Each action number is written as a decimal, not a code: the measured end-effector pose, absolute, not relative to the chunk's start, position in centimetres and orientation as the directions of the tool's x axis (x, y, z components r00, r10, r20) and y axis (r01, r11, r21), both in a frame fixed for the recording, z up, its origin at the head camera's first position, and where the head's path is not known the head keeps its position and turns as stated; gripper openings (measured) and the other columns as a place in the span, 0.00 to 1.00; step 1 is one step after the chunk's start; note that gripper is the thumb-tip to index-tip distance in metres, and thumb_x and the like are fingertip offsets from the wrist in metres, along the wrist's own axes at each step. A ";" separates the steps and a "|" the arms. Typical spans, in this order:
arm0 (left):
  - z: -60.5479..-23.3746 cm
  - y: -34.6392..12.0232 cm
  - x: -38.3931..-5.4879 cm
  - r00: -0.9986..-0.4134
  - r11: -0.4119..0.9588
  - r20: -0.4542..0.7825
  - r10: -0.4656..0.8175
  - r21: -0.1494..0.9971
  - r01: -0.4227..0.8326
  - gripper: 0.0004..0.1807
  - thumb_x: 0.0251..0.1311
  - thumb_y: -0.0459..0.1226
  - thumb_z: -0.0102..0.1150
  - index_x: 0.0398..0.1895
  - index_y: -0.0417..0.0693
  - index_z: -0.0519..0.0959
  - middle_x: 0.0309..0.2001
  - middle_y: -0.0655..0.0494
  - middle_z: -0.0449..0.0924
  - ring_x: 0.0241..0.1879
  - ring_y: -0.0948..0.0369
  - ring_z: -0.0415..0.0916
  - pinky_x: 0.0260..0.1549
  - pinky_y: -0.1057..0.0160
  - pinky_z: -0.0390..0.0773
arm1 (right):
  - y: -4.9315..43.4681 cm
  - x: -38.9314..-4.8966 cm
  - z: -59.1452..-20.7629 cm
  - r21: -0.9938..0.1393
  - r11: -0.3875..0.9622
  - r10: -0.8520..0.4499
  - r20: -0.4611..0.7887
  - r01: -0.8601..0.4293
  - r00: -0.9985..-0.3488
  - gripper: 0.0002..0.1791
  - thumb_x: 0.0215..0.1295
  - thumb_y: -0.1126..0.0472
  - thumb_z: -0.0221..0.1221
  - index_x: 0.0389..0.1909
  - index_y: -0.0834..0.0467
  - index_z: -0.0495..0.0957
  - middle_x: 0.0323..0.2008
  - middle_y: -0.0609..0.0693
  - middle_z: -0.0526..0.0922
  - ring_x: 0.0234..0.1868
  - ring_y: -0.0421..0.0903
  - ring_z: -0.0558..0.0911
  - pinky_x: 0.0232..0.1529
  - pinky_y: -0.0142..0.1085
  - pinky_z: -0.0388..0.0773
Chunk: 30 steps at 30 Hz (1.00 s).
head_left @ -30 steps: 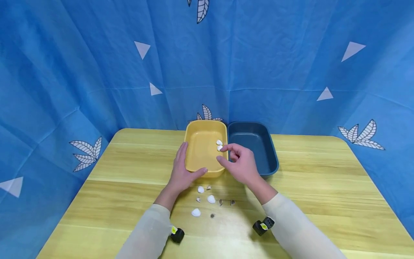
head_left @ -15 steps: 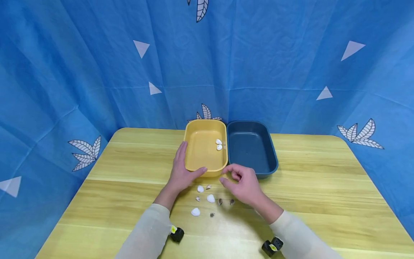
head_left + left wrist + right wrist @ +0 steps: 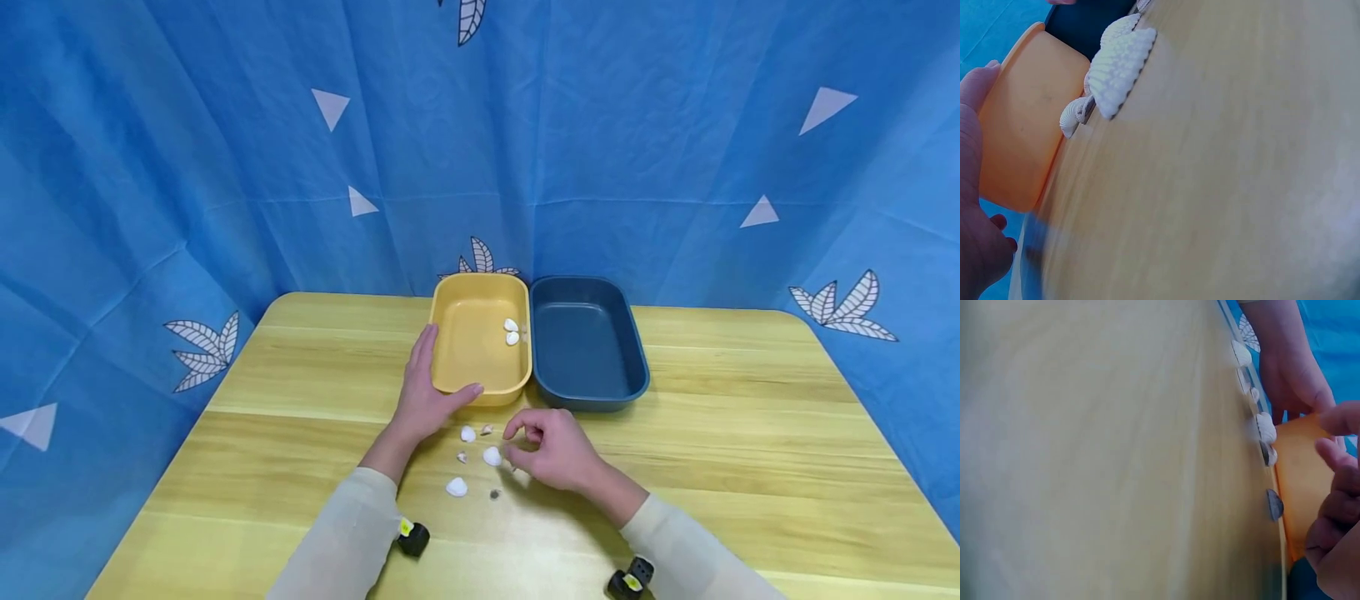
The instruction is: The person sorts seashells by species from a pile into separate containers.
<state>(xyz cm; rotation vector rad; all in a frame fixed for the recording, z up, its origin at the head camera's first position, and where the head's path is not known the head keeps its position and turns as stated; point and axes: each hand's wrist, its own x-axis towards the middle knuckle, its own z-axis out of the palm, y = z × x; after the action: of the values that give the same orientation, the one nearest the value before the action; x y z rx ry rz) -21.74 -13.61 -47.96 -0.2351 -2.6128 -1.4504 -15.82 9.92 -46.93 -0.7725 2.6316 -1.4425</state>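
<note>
Right hand (image 3: pixel 555 450) low over the table (image 3: pixel 750 433): index finger bent, thumb apart from it with a gap between the tips, other fingers curled in, no item visible in its grasp. Middle white shell (image 3: pixel 492 456) just off the thumb tip, toward 9 o'clock; can't tell if touching. Part of a small shell (image 3: pixel 513 469) shows below the thumb at about 8. Right wrist view: dark shell (image 3: pixel 1274 505) on the table too.

Left hand (image 3: pixel 423 406) spread wide, fingers straight along the 9 o'clock wall of the yellow tray (image 3: pixel 472 358), thumb on its 6 o'clock rim; touches it, doesn't wrap round it.

Two white shells (image 3: pixel 512 338) in the yellow tray, close together, toward the 3 o'clock wall. Blue tray (image 3: pixel 588 350) right beside, at the yellow tray's 3 o'clock.

Loose shells on the table at the yellow tray's 6 o'clock: upper white shell (image 3: pixel 468 434), tiny shell (image 3: pixel 487 429) at its 2, another tiny one (image 3: pixel 462 457) at its 6, lower white shell (image 3: pixel 456 487) further down, dark grey shell (image 3: pixel 494 494) at that one's 3.

Blue curtain (image 3: pixel 637 150) behind, 12 o'clock.
</note>
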 end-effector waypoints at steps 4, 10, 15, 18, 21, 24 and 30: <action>-47.9 -13.7 -21.8 -0.974 0.522 0.211 0.077 0.824 0.220 0.65 0.48 0.56 0.76 0.82 0.57 0.42 0.79 0.63 0.38 0.76 0.55 0.39 0.71 0.47 0.47 | 9.8 -15.8 -47.1 -0.755 0.510 -0.496 0.135 -0.413 -0.858 0.07 0.54 0.56 0.73 0.31 0.48 0.84 0.12 0.37 0.59 0.17 0.34 0.60 0.24 0.32 0.64; -48.1 -13.8 -21.9 -0.974 0.521 0.214 0.079 0.824 0.223 0.64 0.48 0.56 0.76 0.82 0.60 0.41 0.79 0.63 0.38 0.76 0.55 0.39 0.71 0.47 0.47 | 9.5 -15.9 -47.7 -0.658 0.583 -0.531 0.136 -0.476 -0.837 0.08 0.52 0.51 0.74 0.28 0.44 0.83 0.12 0.35 0.64 0.17 0.34 0.65 0.24 0.32 0.68; -48.2 -13.9 -21.9 -0.973 0.523 0.218 0.078 0.822 0.226 0.64 0.48 0.56 0.76 0.82 0.59 0.42 0.79 0.63 0.38 0.76 0.54 0.40 0.70 0.46 0.48 | 9.2 -15.8 -47.7 -0.640 0.588 -0.546 0.137 -0.495 -0.826 0.08 0.52 0.50 0.74 0.28 0.43 0.83 0.13 0.34 0.67 0.18 0.33 0.68 0.26 0.32 0.70; -48.1 -13.9 -21.9 -0.972 0.525 0.222 0.076 0.820 0.228 0.64 0.48 0.56 0.76 0.82 0.56 0.43 0.79 0.63 0.39 0.76 0.54 0.40 0.70 0.46 0.48 | 9.0 -15.7 -47.7 -0.642 0.568 -0.578 0.136 -0.516 -0.805 0.08 0.52 0.50 0.74 0.28 0.44 0.83 0.13 0.33 0.68 0.19 0.32 0.70 0.27 0.32 0.71; -48.1 -13.8 -21.9 -0.973 0.526 0.221 0.073 0.820 0.225 0.64 0.48 0.56 0.76 0.81 0.54 0.44 0.79 0.63 0.39 0.76 0.54 0.40 0.70 0.46 0.48 | 8.7 -15.6 -47.8 -0.646 0.535 -0.618 0.140 -0.544 -0.774 0.08 0.53 0.50 0.73 0.30 0.44 0.84 0.13 0.31 0.68 0.19 0.31 0.70 0.27 0.31 0.71; -48.1 -13.8 -21.9 -0.974 0.528 0.214 0.072 0.820 0.219 0.64 0.48 0.56 0.76 0.82 0.56 0.43 0.79 0.63 0.39 0.76 0.53 0.40 0.70 0.45 0.49 | 8.5 -15.5 -47.7 -0.657 0.508 -0.630 0.157 -0.557 -0.760 0.07 0.54 0.52 0.73 0.30 0.44 0.84 0.12 0.30 0.66 0.17 0.31 0.68 0.24 0.30 0.69; -48.0 -13.7 -21.7 -0.977 0.528 0.202 0.071 0.823 0.209 0.64 0.48 0.57 0.75 0.81 0.62 0.41 0.79 0.64 0.38 0.76 0.54 0.40 0.70 0.46 0.48 | 8.3 -16.0 -47.5 -0.643 0.495 -0.615 0.217 -0.585 -0.758 0.10 0.51 0.55 0.74 0.34 0.48 0.85 0.11 0.31 0.59 0.16 0.31 0.62 0.22 0.30 0.64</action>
<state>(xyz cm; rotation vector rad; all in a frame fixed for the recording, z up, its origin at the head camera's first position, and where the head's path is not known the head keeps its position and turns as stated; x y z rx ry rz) -21.74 -13.72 -47.96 -0.2413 -2.6182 -1.4391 -16.03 8.28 -47.53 -1.0762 2.6798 -1.1277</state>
